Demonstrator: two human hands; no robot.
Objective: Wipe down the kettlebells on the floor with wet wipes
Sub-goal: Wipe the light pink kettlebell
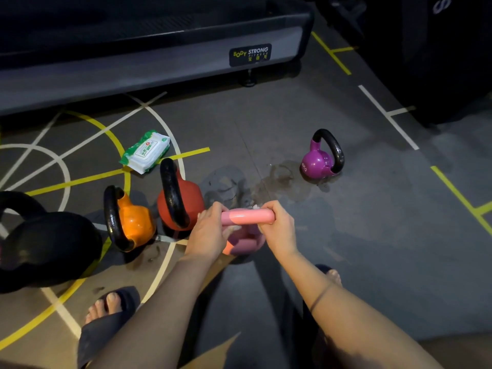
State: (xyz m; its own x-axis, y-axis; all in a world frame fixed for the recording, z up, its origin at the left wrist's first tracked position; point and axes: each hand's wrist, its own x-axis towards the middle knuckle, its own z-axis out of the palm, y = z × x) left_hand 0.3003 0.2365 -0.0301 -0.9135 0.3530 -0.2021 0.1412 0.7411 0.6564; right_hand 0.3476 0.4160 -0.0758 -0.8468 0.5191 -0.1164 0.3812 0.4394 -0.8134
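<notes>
Item 1, in hand: pink kettlebell (246,246), low in front of me between my feet. Its handle lies crosswise. I cannot tell whether its base rests on the floor (359,222).

- My left hand (210,231): fingers curled round the left end of the handle.
- My right hand (278,230): fingers curled round the right end, with a scrap of white wipe (255,207) showing at the knuckles, pressed to the bar.
- Status: handle under wiping. The body is mostly hidden by my hands, so its state is unknown.

Item 2: purple kettlebell (318,162), upright, well apart to the right. Damp patches (269,182) lie just beside it. Probably done, judging by its separate place.

Items 3–5: red kettlebell (195,195), orange kettlebell (138,222) and black kettlebell (48,249), grouped at my left. The orange one shines, but I cannot say whether from moisture. I would count these three as likely outstanding.

Supply: pack of wet wipes (145,151), lying flat beyond the red one, near but not touching it.

Surroundings: treadmill base (159,57) along the far edge; my slippers (111,312) below.

Tally, by estimate: one finished, one under way, three left.
</notes>
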